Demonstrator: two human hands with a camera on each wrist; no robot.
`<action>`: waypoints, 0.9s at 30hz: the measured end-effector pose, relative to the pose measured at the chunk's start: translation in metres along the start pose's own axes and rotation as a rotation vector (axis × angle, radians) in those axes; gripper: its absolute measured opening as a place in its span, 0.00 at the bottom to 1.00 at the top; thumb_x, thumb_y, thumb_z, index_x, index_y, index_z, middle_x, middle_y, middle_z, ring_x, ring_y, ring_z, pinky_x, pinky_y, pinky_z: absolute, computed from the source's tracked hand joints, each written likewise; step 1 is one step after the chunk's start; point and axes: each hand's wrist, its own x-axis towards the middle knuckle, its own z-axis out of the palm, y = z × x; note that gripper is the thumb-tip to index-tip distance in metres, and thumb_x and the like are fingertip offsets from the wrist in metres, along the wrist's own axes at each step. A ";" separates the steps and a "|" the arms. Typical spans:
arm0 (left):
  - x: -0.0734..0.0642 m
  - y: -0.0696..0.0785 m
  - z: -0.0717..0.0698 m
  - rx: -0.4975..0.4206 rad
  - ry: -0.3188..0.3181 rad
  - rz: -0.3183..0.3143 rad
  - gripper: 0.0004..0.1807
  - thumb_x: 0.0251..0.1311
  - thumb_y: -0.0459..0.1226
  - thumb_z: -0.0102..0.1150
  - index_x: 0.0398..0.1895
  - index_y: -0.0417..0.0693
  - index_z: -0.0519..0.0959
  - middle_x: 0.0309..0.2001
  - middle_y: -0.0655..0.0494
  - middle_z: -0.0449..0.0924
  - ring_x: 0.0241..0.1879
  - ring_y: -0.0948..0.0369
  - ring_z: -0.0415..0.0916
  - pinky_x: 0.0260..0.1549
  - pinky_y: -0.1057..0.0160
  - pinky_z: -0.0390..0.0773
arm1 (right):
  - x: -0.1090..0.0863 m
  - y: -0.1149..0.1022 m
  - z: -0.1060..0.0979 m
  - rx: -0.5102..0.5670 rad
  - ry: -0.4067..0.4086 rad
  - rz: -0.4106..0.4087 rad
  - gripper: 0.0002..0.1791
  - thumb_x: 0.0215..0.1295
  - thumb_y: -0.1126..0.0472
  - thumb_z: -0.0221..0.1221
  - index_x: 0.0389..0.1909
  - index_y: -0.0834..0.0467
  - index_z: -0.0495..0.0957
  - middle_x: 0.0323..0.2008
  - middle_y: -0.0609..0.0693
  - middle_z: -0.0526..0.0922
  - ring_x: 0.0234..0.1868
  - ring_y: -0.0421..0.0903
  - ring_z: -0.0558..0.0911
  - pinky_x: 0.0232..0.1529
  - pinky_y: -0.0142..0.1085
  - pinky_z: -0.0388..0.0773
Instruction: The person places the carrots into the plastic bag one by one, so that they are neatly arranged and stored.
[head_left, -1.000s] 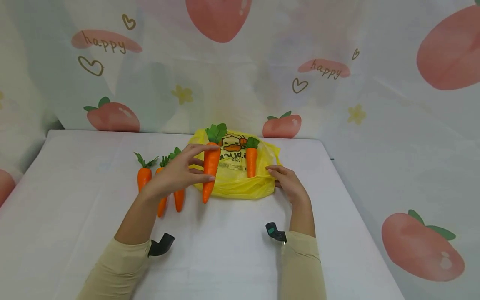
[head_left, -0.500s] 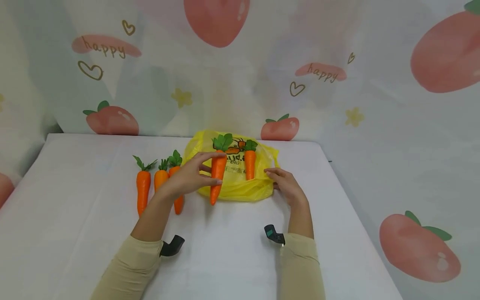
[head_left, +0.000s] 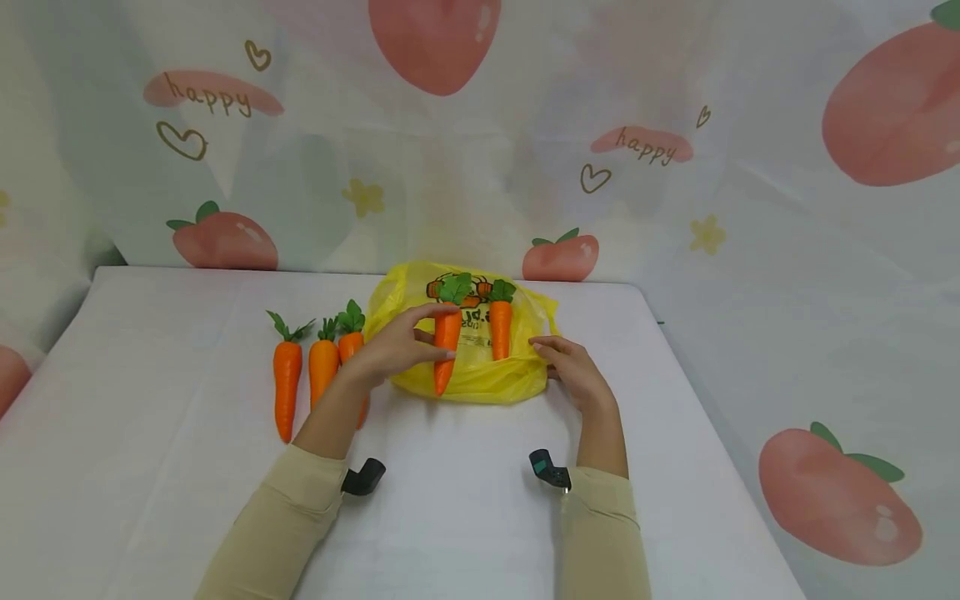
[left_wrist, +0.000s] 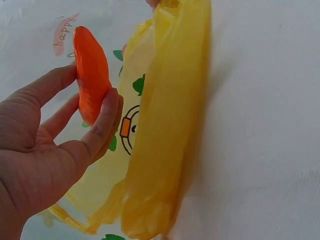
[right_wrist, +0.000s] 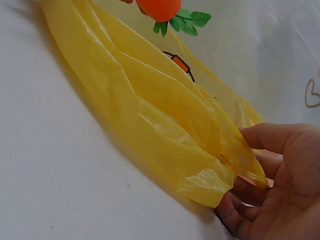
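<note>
My left hand (head_left: 397,343) holds an orange carrot (head_left: 447,333) between thumb and fingers, green leaves pointing away and tip toward me. It hangs over the yellow plastic bag (head_left: 487,385), which lies with its mouth gaping and a cartoon duck print inside. Another carrot (head_left: 500,329) pokes out of the bag's mouth, its lower end hidden behind the near side. At the bag's right edge my right hand (head_left: 577,372) grips the film; in the right wrist view its fingers (right_wrist: 267,137) are around the crumpled edge (right_wrist: 242,160). The left wrist view shows the held carrot (left_wrist: 91,75) tip up.
Left of the bag, three carrots lie side by side on the white table (head_left: 450,517): a left one (head_left: 286,387), a middle one (head_left: 322,367) and a right one (head_left: 349,342). My left forearm partly covers two of them. A patterned cloth backdrop (head_left: 465,167) stands behind the table.
My left hand has moved right with its carrot, from the bag's left side to over its mouth, beside the other carrot. The right hand stays at the bag's edge.
</note>
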 end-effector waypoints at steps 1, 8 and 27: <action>0.002 -0.001 0.001 -0.006 -0.003 -0.003 0.37 0.62 0.35 0.73 0.73 0.64 0.72 0.69 0.52 0.69 0.58 0.49 0.77 0.54 0.46 0.79 | 0.000 0.000 0.000 0.000 0.000 0.003 0.24 0.81 0.52 0.54 0.68 0.62 0.75 0.70 0.55 0.69 0.55 0.50 0.73 0.53 0.35 0.76; 0.017 -0.007 0.004 0.020 0.029 -0.033 0.36 0.63 0.34 0.72 0.74 0.61 0.72 0.68 0.49 0.66 0.57 0.49 0.76 0.55 0.48 0.78 | -0.001 0.000 -0.001 0.008 -0.002 -0.002 0.25 0.81 0.52 0.54 0.69 0.62 0.75 0.71 0.56 0.68 0.59 0.53 0.72 0.59 0.41 0.74; 0.050 -0.011 0.017 0.046 0.048 -0.046 0.36 0.63 0.33 0.72 0.74 0.57 0.71 0.71 0.47 0.64 0.55 0.48 0.71 0.50 0.54 0.75 | 0.000 0.001 0.000 -0.001 0.009 0.005 0.24 0.81 0.51 0.54 0.68 0.60 0.76 0.70 0.54 0.69 0.59 0.52 0.73 0.59 0.40 0.75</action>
